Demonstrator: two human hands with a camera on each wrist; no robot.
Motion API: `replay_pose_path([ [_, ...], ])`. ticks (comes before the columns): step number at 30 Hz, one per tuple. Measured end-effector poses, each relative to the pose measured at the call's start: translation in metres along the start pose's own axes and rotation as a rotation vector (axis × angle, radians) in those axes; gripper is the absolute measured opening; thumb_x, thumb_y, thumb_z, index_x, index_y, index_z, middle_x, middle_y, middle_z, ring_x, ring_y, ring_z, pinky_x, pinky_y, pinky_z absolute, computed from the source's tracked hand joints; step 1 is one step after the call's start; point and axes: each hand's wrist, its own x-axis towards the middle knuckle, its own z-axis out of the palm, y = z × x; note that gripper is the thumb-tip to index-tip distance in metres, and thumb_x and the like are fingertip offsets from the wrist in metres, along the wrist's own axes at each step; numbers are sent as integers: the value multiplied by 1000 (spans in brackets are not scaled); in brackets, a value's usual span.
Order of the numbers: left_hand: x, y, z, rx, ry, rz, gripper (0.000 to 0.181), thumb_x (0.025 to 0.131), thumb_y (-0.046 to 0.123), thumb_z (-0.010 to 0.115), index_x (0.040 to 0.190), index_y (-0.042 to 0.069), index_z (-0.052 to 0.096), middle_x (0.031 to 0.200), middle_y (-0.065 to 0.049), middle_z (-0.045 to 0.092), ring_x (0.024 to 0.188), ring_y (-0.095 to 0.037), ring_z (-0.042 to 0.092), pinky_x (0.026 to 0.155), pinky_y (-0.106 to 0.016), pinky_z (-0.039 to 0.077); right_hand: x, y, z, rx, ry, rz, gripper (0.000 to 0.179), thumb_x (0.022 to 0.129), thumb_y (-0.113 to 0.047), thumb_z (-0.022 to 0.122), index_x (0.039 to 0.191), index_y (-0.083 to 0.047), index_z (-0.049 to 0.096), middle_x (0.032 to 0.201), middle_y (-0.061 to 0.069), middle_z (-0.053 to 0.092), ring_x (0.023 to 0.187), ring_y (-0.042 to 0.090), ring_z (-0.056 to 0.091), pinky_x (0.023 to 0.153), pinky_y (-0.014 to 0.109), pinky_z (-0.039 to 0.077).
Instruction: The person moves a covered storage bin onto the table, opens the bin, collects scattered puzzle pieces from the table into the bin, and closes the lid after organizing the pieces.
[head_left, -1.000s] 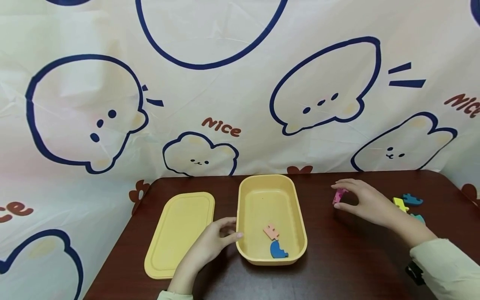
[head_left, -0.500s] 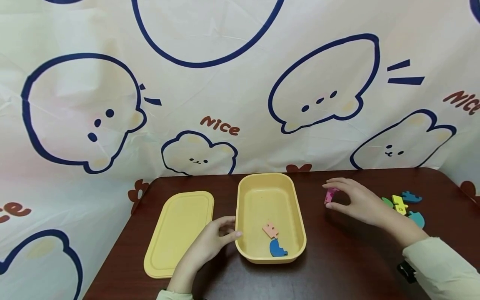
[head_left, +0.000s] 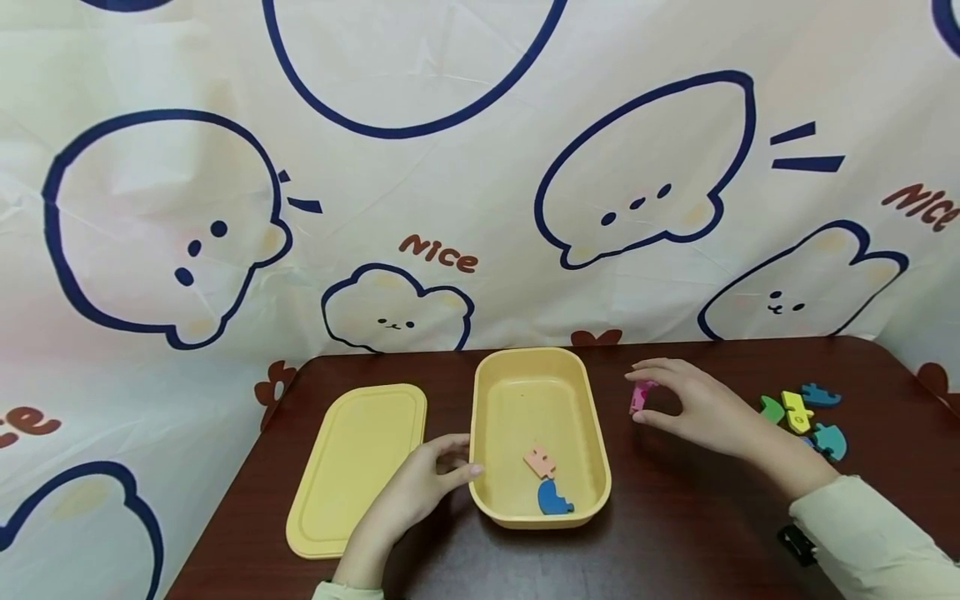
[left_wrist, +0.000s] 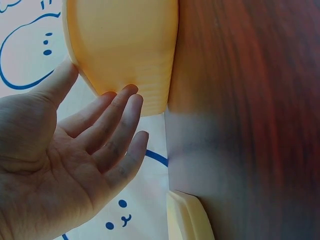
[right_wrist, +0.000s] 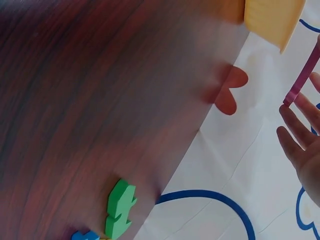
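Observation:
My right hand pinches a small pink puzzle piece between thumb and fingers, above the table right of a yellow plastic box. In the right wrist view that pink piece is seen edge-on at the fingertips. My left hand holds the box's left side, thumb at the rim and fingertips against the outer wall, as the left wrist view of the hand shows. Inside the box lie a peach puzzle piece and a blue curved piece.
A yellow lid lies flat left of the box. At the right are loose puzzle pieces: green, yellow, blue, teal, and a partly hidden blue one. A printed cloth hangs behind the dark table.
My right hand has moved left toward the box with the pink puzzle piece, uncovering more of the loose pieces at the right. The left hand and the box have stayed put.

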Motion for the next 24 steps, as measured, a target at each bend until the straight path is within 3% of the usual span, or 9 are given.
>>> replay_pose_path([
  [17, 0, 1, 0, -7, -7, 11, 45, 93, 16, 71, 129, -7, 58, 114, -16, 66, 101, -26, 65, 86, -41, 53, 7, -19, 9, 27, 28, -89, 52, 85, -38, 79, 129, -15, 65, 136, 9, 57, 128, 32, 49, 99, 58, 44],
  [24, 1, 0, 0, -2, -5, 11, 45, 93, 16, 72, 129, -7, 58, 114, -17, 66, 100, -26, 65, 85, -40, 53, 8, -27, 12, 37, 33, -101, 52, 83, -33, 82, 129, -15, 66, 137, 7, 56, 128, 30, 49, 99, 56, 45],
])
